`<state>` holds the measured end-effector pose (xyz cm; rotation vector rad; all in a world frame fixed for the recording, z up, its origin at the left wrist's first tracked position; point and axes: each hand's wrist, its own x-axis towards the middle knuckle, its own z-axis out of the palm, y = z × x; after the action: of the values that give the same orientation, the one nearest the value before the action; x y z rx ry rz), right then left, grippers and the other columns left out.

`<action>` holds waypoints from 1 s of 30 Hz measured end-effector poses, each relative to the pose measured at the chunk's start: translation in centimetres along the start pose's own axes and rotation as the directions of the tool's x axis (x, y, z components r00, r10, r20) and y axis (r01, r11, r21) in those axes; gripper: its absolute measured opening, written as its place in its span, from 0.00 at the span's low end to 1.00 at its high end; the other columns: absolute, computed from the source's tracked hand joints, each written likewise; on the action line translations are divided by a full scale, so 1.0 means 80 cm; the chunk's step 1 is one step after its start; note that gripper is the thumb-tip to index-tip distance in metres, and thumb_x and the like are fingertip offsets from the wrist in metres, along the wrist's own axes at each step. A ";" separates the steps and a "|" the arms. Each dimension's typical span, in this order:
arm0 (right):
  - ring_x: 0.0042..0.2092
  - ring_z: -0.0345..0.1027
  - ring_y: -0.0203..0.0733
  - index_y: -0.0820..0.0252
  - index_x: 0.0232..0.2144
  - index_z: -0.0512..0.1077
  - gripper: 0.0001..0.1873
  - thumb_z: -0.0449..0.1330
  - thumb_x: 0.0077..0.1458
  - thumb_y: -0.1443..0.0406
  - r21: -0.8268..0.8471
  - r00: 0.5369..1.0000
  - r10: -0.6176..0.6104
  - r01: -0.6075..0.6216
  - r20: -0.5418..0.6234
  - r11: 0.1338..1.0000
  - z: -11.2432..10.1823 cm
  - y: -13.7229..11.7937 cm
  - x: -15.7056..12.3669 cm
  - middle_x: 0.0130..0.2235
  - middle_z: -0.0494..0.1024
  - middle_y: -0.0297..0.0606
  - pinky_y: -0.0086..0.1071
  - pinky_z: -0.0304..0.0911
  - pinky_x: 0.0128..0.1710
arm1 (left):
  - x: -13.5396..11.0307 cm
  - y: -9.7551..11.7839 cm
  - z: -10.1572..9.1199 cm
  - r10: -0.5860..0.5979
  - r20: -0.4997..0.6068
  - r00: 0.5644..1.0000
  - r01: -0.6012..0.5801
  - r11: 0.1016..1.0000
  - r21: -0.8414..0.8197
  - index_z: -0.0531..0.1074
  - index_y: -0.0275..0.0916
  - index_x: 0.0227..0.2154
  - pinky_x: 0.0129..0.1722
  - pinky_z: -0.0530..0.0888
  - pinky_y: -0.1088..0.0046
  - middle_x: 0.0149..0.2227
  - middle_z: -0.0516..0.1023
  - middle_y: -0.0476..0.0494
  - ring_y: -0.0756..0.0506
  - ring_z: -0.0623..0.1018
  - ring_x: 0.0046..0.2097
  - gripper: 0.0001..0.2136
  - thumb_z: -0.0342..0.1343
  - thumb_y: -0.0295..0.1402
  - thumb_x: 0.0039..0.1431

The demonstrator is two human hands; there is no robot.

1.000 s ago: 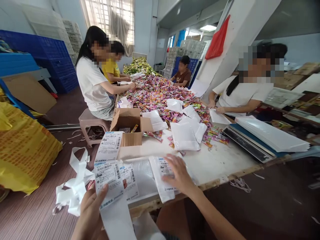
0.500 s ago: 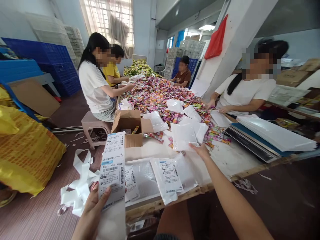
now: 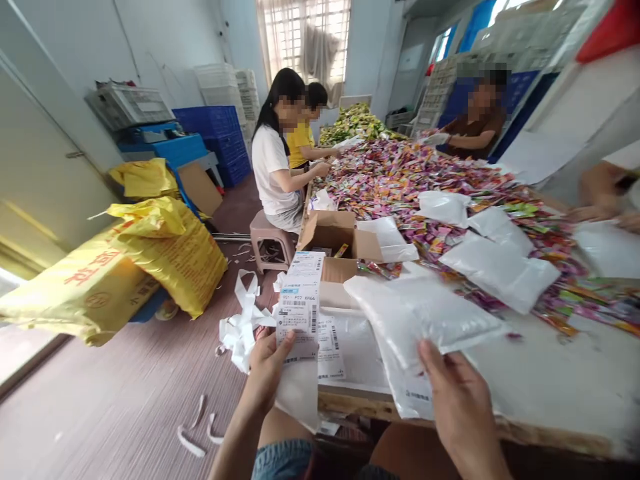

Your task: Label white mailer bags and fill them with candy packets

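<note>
Label strip (image 3: 300, 303) is being gripped by the left hand (image 3: 265, 372). Right hand (image 3: 454, 399) is gripping a white bag (image 3: 430, 319).

Two hands show at the bottom: one left hand (image 3: 267, 363) and one right hand (image 3: 457, 400). One label strip (image 3: 300, 313). At least six white bags (image 3: 500, 270). Three workers (image 3: 270, 167) sit near the top. One cardboard box (image 3: 333, 233). One pink stool (image 3: 267, 233). Two yellow sacks (image 3: 150, 267) at the left. Candy packets (image 3: 400, 180): too many to count.

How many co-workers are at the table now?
4: person in white shirt and person in yellow shirt on the left, person in brown shirt at the far end, a forearm at the right edge. Others may be hidden.
</note>
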<state>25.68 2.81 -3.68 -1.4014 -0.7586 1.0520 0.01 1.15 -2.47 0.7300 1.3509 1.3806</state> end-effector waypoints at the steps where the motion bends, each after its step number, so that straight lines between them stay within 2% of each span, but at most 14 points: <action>1: 0.29 0.65 0.37 0.61 0.25 0.72 0.23 0.68 0.43 0.47 -0.060 0.999 0.036 -0.035 0.024 0.998 0.013 0.011 -0.025 0.25 0.73 0.34 0.28 0.63 0.28 | 0.000 0.000 -0.004 -0.007 0.005 1.000 0.007 1.000 -0.016 0.81 0.39 0.39 0.51 0.73 0.58 0.42 0.85 0.38 0.34 0.79 0.50 0.17 0.63 0.44 0.51; 4: 0.29 0.67 0.40 0.61 0.25 0.74 0.25 0.66 0.43 0.44 -0.100 0.975 0.176 -0.164 0.136 0.981 0.044 0.038 -0.079 0.25 0.75 0.36 0.30 0.64 0.32 | -0.005 0.002 -0.018 -0.035 0.024 0.999 0.036 0.997 -0.061 0.78 0.39 0.45 0.48 0.75 0.61 0.45 0.84 0.38 0.36 0.80 0.48 0.19 0.61 0.43 0.54; 8: 0.31 0.70 0.45 0.62 0.31 0.77 0.27 0.65 0.43 0.44 -0.017 0.926 0.274 -0.279 0.260 0.960 0.060 0.059 -0.110 0.28 0.78 0.40 0.33 0.66 0.35 | -0.015 0.005 -0.026 -0.054 0.062 0.997 0.060 0.994 -0.094 0.78 0.39 0.46 0.49 0.74 0.64 0.47 0.82 0.38 0.38 0.79 0.50 0.17 0.60 0.41 0.56; 14: 0.36 0.73 0.49 0.62 0.30 0.77 0.26 0.65 0.44 0.44 -0.039 0.865 0.313 -0.324 0.393 0.945 0.056 0.072 -0.110 0.31 0.80 0.44 0.34 0.66 0.36 | -0.021 0.002 -0.019 -0.060 0.092 0.994 0.070 0.991 -0.110 0.79 0.39 0.42 0.49 0.73 0.66 0.44 0.84 0.40 0.39 0.80 0.49 0.14 0.61 0.40 0.56; 19: 0.36 0.74 0.49 0.60 0.28 0.77 0.26 0.62 0.46 0.42 -0.039 0.826 0.344 -0.366 0.447 0.930 0.059 0.079 -0.107 0.32 0.80 0.45 0.36 0.67 0.37 | -0.023 0.004 -0.021 -0.057 0.089 0.994 0.067 0.991 -0.113 0.79 0.38 0.43 0.46 0.74 0.66 0.43 0.84 0.40 0.38 0.80 0.49 0.15 0.62 0.40 0.55; 24: 0.34 0.74 0.52 0.60 0.23 0.77 0.29 0.61 0.46 0.40 0.026 0.806 0.376 -0.434 0.458 0.900 0.064 0.090 -0.103 0.26 0.79 0.45 0.37 0.66 0.32 | -0.015 0.005 -0.030 -0.038 0.049 0.998 0.044 0.992 -0.117 0.79 0.38 0.42 0.45 0.75 0.66 0.44 0.84 0.41 0.38 0.81 0.46 0.15 0.62 0.41 0.55; 30: 0.34 0.74 0.50 0.64 0.26 0.79 0.31 0.60 0.46 0.40 0.033 0.790 0.369 -0.440 0.490 0.897 0.066 0.088 -0.103 0.30 0.80 0.46 0.36 0.67 0.35 | 0.004 0.022 -0.016 0.023 0.074 0.997 -0.014 0.993 -0.118 0.79 0.38 0.43 0.47 0.74 0.65 0.42 0.85 0.41 0.38 0.81 0.46 0.16 0.62 0.40 0.55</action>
<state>16.76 -3.44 -8.88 -1.2149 -0.7164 1.8033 -1.69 1.26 -1.10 0.7099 1.1962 1.4209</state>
